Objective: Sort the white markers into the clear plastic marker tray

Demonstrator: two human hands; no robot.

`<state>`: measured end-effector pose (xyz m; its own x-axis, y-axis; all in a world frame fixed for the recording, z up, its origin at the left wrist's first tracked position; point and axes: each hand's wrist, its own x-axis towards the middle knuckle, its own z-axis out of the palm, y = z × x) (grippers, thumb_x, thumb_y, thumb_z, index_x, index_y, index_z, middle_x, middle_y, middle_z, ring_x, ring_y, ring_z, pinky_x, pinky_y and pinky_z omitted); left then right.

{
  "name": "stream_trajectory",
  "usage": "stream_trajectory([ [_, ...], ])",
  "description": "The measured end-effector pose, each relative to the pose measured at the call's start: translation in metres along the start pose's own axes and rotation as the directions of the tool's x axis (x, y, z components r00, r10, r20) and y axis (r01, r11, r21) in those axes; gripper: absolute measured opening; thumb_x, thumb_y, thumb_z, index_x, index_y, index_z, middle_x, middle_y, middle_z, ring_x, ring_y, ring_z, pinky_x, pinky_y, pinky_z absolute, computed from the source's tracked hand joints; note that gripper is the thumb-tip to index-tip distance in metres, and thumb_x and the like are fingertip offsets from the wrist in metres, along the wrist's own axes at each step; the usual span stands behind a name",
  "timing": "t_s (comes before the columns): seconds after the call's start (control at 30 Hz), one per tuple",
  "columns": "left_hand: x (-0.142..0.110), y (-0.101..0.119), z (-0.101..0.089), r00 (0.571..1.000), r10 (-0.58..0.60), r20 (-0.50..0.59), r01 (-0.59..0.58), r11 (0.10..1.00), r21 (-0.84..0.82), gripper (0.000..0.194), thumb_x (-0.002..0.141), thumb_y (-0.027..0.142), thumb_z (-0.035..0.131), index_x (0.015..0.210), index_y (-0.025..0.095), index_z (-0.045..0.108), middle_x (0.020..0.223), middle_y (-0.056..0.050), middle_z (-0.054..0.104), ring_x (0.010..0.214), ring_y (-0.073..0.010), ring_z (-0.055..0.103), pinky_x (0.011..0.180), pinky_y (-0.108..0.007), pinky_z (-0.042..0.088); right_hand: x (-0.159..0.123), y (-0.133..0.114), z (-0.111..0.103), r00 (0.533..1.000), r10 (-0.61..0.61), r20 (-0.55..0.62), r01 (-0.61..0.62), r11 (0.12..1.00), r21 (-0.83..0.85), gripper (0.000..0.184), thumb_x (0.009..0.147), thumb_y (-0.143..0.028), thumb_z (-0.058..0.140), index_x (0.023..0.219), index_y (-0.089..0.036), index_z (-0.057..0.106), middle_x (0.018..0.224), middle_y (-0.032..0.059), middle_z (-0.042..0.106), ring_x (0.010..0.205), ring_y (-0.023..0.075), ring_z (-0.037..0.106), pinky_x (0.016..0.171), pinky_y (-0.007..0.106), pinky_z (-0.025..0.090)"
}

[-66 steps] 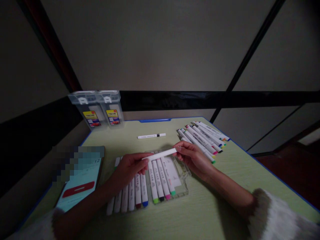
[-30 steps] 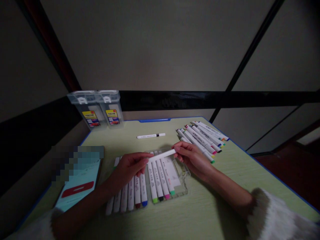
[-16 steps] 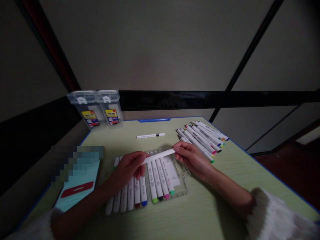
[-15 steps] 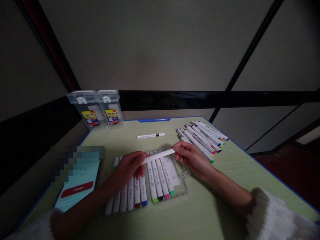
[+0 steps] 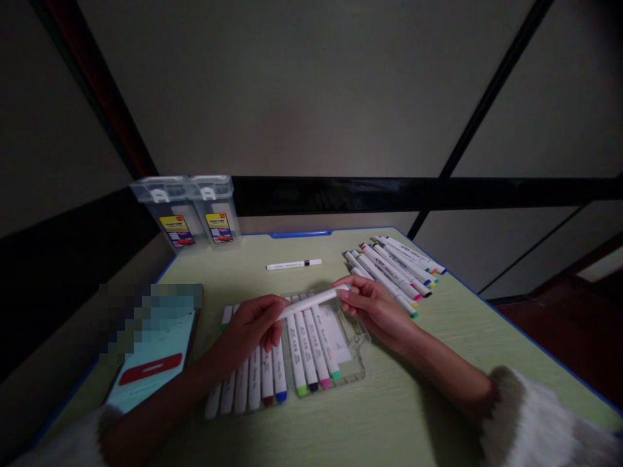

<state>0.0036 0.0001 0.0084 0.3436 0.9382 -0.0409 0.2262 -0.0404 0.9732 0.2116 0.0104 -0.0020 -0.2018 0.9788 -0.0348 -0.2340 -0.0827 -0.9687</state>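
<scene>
A white marker (image 5: 309, 302) is held level between my hands, its label side not showing. My left hand (image 5: 256, 321) pinches its left end, and my right hand (image 5: 370, 305) has thumb and fingers closed at its right end. Beneath it lies an open clear plastic tray (image 5: 357, 376). Several white markers (image 5: 254, 379) lie side by side in the left part, partly covered by my left hand. More markers (image 5: 307, 353) with green, black and pink ends sit in the right part, beside a white card (image 5: 338, 337).
A pile of markers (image 5: 389, 269) lies at the table's right rear. One thin white pen (image 5: 294, 264) lies behind the tray. Two clear lidded boxes (image 5: 195, 214) stand at the back left. A phone or tablet with a lit screen (image 5: 160, 350) lies at the left.
The right fingers have shifted slightly on the marker, and its right end now shows past the fingertips. The left hand and the other things stay where they were.
</scene>
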Motion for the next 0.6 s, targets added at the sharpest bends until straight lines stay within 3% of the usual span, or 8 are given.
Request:
stream_trajectory([
  [0.6, 0.0009, -0.0017, 0.0004, 1.0, 0.023, 0.02, -0.023, 1.0, 0.017, 0.022, 0.076, 0.033, 0.043, 0.07, 0.014, 0.053, 0.04, 0.009, 0.04, 0.038, -0.0057, 0.034, 0.041, -0.019, 0.028, -0.0004, 0.0005, 0.0008, 0.999, -0.032, 0.006, 0.033, 0.999, -0.036, 0.02, 0.065, -0.033, 0.066, 0.066, -0.015, 0.057, 0.046, -0.0055, 0.048, 0.043, 0.0041, 0.036, 0.044, 0.018, 0.026],
])
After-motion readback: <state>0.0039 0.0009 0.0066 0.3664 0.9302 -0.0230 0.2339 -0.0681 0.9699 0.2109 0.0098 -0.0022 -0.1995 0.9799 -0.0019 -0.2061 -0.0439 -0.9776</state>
